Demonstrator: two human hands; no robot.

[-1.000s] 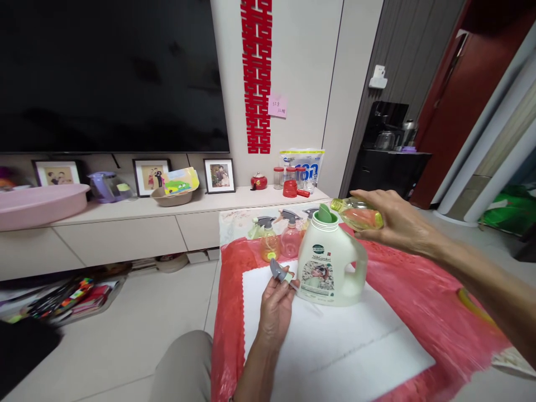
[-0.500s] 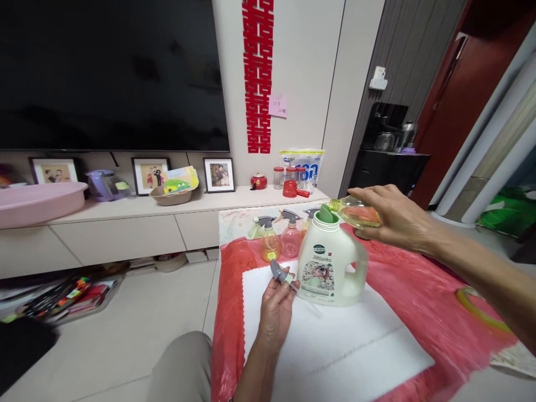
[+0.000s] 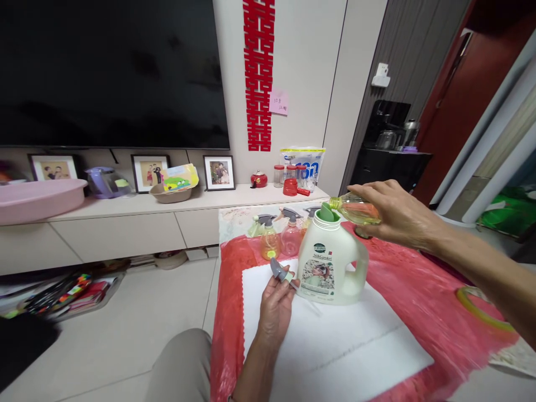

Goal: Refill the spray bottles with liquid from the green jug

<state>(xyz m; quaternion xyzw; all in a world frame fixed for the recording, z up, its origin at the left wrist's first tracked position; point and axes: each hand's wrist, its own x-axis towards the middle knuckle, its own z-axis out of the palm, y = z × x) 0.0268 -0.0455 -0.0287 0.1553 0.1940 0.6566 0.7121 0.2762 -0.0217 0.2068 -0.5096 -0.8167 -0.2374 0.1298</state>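
Observation:
My right hand (image 3: pixel 391 215) grips a clear bottle (image 3: pixel 360 210) with a yellowish tint, tilted sideways so its neck meets the green spout of a cream detergent jug (image 3: pixel 322 268). The jug stands uncapped and upright, its handle on the right. In my left hand (image 3: pixel 276 304) is a grey spray nozzle (image 3: pixel 280 271), held between thumb and fingers, with its thin clear tube slanting down to the right over a white cloth (image 3: pixel 335 357). Behind the jug's left side stand a yellow spray bottle (image 3: pixel 270 243) and a pink spray bottle (image 3: pixel 290 239); others are partly hidden.
Red plastic sheeting (image 3: pixel 232 312) covers the table, and a roll of yellow tape (image 3: pixel 481 312) lies on the right. On the low cabinet (image 3: pixel 125 226) are red-lidded jars (image 3: pixel 278 176), a red cup (image 3: pixel 290 187), framed photos, a basket (image 3: pixel 173 194) and a pink basin (image 3: pixel 42 202).
Both hands keep nearly the same places and holds. The bottle stays tilted at the jug's spout, and the camera view has shifted very slightly.

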